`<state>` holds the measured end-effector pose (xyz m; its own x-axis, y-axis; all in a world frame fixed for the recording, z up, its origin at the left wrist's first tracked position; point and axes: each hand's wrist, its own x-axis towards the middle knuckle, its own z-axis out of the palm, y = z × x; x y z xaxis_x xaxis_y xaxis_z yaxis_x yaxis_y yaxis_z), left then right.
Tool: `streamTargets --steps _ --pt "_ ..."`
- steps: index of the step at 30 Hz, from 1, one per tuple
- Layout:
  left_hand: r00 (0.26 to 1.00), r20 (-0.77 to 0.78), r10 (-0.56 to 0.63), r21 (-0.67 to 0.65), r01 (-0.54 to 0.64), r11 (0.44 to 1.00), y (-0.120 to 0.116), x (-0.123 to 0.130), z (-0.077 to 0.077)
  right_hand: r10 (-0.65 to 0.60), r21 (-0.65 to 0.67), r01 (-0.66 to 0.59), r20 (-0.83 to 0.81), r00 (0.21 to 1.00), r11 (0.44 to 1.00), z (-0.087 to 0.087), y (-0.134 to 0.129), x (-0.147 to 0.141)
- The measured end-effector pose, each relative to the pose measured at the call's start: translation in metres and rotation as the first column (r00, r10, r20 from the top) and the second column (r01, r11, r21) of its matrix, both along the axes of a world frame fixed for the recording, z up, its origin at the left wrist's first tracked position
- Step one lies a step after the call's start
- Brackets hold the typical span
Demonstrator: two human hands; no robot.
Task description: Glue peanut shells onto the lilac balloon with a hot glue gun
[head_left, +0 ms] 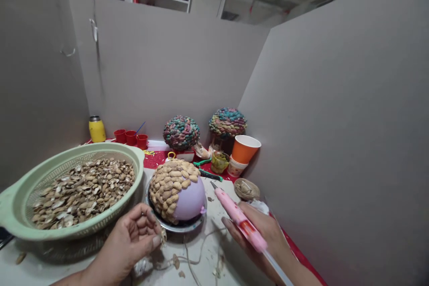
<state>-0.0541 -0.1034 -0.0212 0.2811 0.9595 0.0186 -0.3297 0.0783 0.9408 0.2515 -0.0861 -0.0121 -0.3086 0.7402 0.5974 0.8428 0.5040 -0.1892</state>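
Note:
My right hand (264, 232) is wrapped round a pink glue gun (239, 219), its nozzle pointing up and left and a clear glue stick (277, 269) coming out of its back end. At lower left, my left hand (136, 237) is closed, thumb and fingers pinching a small peanut shell (163, 236). Between the hands, a purple balloon (191, 201) rests in a round metal bowl (187, 229). Peanut shells (172, 178) cover the balloon's top and left side; its right side is bare, with the knot facing right.
A green colander (142, 165) of loose peanut shells stands left. Behind are two coloured balls (181, 132), red cups (130, 137), a yellow jar (97, 129), green-handled pliers (211, 175), an orange cup (244, 149) and a twine coil (247, 189). Grey panels (335, 120) enclose the table; a cord (197, 257) crosses it.

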Motion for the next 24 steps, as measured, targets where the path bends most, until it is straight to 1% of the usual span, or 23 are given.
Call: streamTargets --steps 1,3,4,6,9,11,14,16,18,20,22,24 --pt "1.000 0.004 0.008 0.013 -0.008 1.000 -0.001 0.001 0.001 -0.054 -0.083 0.057 0.041 0.998 0.995 -0.001 0.002 0.005" --pt "0.999 0.012 0.039 0.038 -0.039 0.999 -0.004 0.001 0.005 -0.132 -0.271 0.160 0.118 0.984 0.949 -0.004 0.006 0.013" --pt "0.999 0.007 0.047 0.051 -0.047 0.998 -0.005 0.001 0.008 -0.149 -0.324 0.187 0.139 0.979 0.927 -0.005 0.008 0.016" --pt "0.999 -0.019 0.045 0.078 -0.043 0.996 -0.007 0.000 0.014 -0.161 -0.387 0.213 0.162 0.974 0.897 -0.006 0.010 0.020" --pt "0.998 -0.054 0.044 0.114 -0.038 0.993 -0.010 -0.002 0.022 -0.147 -0.443 0.208 0.169 0.975 0.872 -0.005 0.012 0.020" --pt "0.996 -0.049 0.072 0.132 -0.065 0.989 -0.012 -0.003 0.025 -0.129 -0.480 0.197 0.171 0.977 0.855 -0.004 0.012 0.018" --pt "0.991 -0.040 0.127 0.155 -0.119 0.981 -0.014 -0.002 0.025 -0.103 -0.523 0.181 0.174 0.979 0.833 0.001 0.010 0.017" --pt "0.989 -0.057 0.134 0.155 -0.124 0.980 -0.014 -0.002 0.025 -0.083 -0.538 0.165 0.173 0.981 0.826 0.007 0.007 0.019" --pt "0.990 -0.076 0.116 0.144 -0.104 0.984 -0.012 -0.002 0.023 -0.070 -0.536 0.147 0.162 0.984 0.831 0.017 0.005 0.020" --pt "0.991 -0.072 0.114 0.144 -0.103 0.984 -0.011 -0.002 0.023 -0.066 -0.515 0.129 0.138 0.988 0.847 0.030 0.004 0.017" --pt "0.988 -0.071 0.134 0.159 -0.122 0.980 -0.011 -0.002 0.024 -0.050 -0.473 0.076 0.067 0.997 0.878 0.044 0.005 0.009" --pt "0.979 -0.104 0.173 0.183 -0.152 0.971 -0.012 -0.003 0.030 0.019 -0.386 -0.062 -0.113 0.993 0.920 0.056 0.010 -0.004"
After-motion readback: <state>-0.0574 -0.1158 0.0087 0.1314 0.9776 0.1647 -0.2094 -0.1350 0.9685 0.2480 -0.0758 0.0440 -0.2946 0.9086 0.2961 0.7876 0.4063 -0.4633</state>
